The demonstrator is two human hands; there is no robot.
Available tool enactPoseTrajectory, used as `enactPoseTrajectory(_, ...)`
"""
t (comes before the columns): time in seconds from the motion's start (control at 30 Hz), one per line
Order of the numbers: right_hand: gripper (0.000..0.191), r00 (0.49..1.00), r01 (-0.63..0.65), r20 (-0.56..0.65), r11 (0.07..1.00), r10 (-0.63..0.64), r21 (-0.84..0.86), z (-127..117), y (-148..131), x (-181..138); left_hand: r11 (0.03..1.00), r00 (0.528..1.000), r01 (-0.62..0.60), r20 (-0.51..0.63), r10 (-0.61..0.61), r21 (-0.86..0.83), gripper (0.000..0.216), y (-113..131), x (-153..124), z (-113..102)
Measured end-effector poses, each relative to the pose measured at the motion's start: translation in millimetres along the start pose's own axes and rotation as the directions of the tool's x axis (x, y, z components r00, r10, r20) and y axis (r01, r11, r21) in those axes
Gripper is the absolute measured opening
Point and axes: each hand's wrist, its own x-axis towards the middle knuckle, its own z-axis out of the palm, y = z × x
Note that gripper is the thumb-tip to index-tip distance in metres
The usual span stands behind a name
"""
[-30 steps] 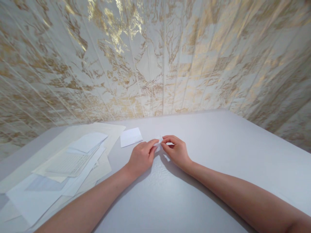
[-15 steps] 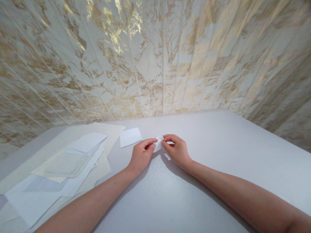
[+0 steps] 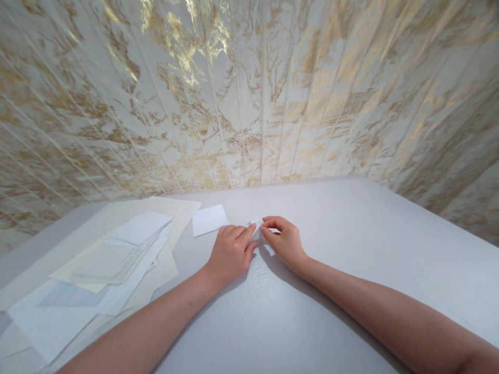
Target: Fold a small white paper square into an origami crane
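a: in the head view, where do we have the small white piece of paper (image 3: 258,230)?

b: at the fingertips of our left hand (image 3: 233,250) and right hand (image 3: 284,241), around the middle of the counter (image 3: 351,223). we can't tell whether it touches the surface.

a: how do we hold it?

b: our right thumb and forefinger are pinched together on its near-right edge. our left forefinger reaches onto it, with the thumb spread apart below.

a: why the two different grips?

b: we judge that the right pinch controls the edge, while the left finger steadies or flattens something so thin and light.

a: and the white rectangle of paper (image 3: 208,219)?

b: it lies flat just beyond our left knuckles, probably within easy reach yet out from under our fingers.

a: what about the loose sheets (image 3: 58,322)?

b: they overlap on our left, with a lined page (image 3: 111,262) among them. perhaps we keep them there so our forearms have room; the left one passes close by their edge.
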Motion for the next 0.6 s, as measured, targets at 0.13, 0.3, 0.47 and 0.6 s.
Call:
enactPoseTrajectory(0.13,0.009,1.000,0.006,0.003,1.000,-0.006,-0.021,0.4,-0.8,-0.6,0.971,0.996,-0.092,0.040,0.085,0.223,0.031,0.9,1.2,-5.5)
enactPoseTrajectory(0.3,0.010,1.000,0.003,-0.005,1.000,-0.003,-0.012,1.3,-1.0,-0.4,0.956,0.994,-0.097,0.071,0.080,0.278,0.034,3.4,1.3,-3.7)
enactPoseTrajectory(0.47,0.010,0.999,-0.033,0.008,0.999,0.033,-0.026,2.1,-0.5,-0.3,0.962,0.994,-0.101,0.059,0.089,0.253,0.033,1.5,0.1,1.2)
enactPoseTrajectory(0.6,0.010,1.000,-0.008,0.003,1.000,0.008,-0.017,2.4,1.3,-0.8,0.974,0.992,-0.129,0.018,0.128,0.187,0.030,-3.6,-0.9,4.1)
